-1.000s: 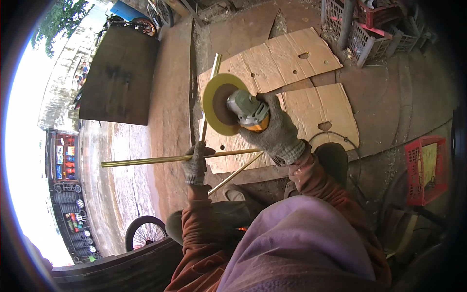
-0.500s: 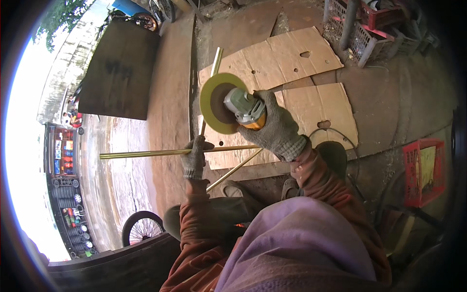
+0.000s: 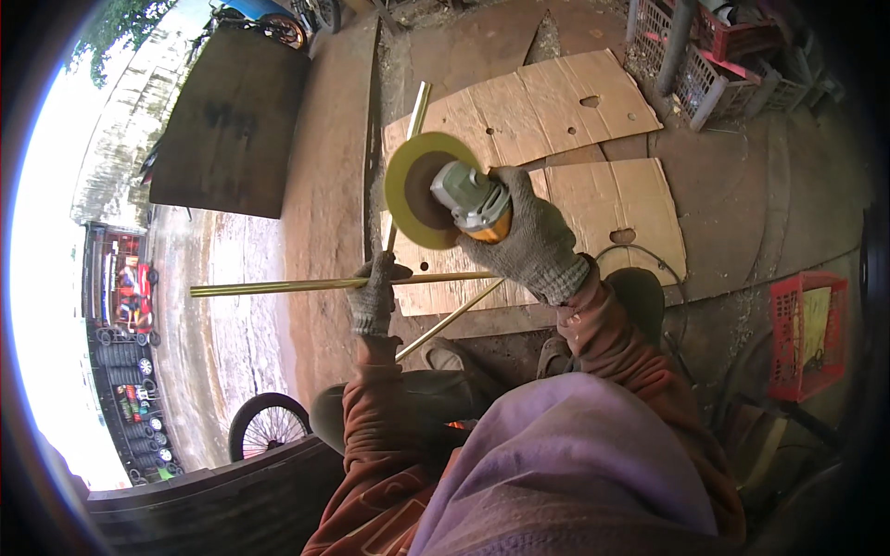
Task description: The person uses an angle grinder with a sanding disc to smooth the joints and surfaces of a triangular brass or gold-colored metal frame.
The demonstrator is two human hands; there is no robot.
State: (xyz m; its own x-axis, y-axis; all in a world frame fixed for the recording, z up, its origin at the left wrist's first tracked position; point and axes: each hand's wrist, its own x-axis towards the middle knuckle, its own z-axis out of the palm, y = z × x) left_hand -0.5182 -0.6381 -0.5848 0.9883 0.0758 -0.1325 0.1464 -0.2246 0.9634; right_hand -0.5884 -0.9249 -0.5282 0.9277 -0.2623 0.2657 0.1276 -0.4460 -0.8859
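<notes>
Near: thin rod (image 3: 451, 320) slants from near-left to far-right. Left hand (image 3: 374, 301) closed round brass-coloured bar (image 3: 278, 287); long axis left–right, ends projecting both sides. Right hand (image 3: 545, 239) wrapped round grinder (image 3: 470, 197), over cardboard (image 3: 603, 199); grinder body points far-left, disc (image 3: 400, 185) at its left end. Farther: second bar (image 3: 422, 107) runs near–far, partly behind disc; contact cannot be told.

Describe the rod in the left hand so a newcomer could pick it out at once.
Start from the brown cardboard sheets on the ground. At their left side, the gloved left hand grips a long gold-coloured rod. It alone runs nearly level across the picture, jutting left past the cardboard; the other rods slant.
</notes>
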